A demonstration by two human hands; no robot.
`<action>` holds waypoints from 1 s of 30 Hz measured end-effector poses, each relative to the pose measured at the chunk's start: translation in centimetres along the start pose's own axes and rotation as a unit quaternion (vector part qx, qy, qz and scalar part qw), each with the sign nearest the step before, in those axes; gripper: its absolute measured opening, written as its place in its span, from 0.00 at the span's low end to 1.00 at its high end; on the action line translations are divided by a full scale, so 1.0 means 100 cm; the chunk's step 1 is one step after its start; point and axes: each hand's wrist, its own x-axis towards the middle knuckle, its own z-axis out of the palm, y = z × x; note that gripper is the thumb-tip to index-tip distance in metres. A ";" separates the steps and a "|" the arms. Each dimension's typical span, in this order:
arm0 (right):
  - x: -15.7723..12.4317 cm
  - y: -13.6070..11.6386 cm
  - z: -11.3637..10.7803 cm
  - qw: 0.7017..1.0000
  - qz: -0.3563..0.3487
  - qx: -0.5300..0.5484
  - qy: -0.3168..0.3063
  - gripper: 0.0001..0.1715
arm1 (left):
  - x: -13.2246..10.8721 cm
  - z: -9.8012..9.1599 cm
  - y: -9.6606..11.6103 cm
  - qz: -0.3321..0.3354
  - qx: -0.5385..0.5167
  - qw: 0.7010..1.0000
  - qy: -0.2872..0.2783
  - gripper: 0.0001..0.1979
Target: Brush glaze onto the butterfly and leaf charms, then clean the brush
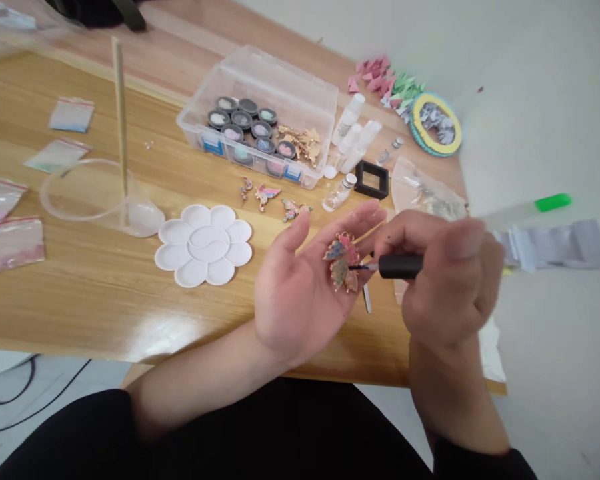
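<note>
One counter [105, 313] lies beneath two hands right of centre: the right hand [447, 280], its fingers pinching one black-handled brush [401, 267], and the left hand [300, 300], palm up, fingers outstretched, thumb apart; one butterfly charm [339, 272] rests there, left of the pinching fingers, long axis roughly up-down; three smaller trinkets [267, 195] sit near centre

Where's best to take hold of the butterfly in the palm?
Probably pinch the butterfly by its outer wing edges, coming from the picture's left: it lies wings spread on the open left hand, and the brush points in from the right.
</note>
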 end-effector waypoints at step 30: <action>0.000 0.001 0.009 0.998 -0.045 0.041 0.005 0.34 | 0.003 -0.003 -0.001 -0.009 0.009 1.000 -0.002 0.25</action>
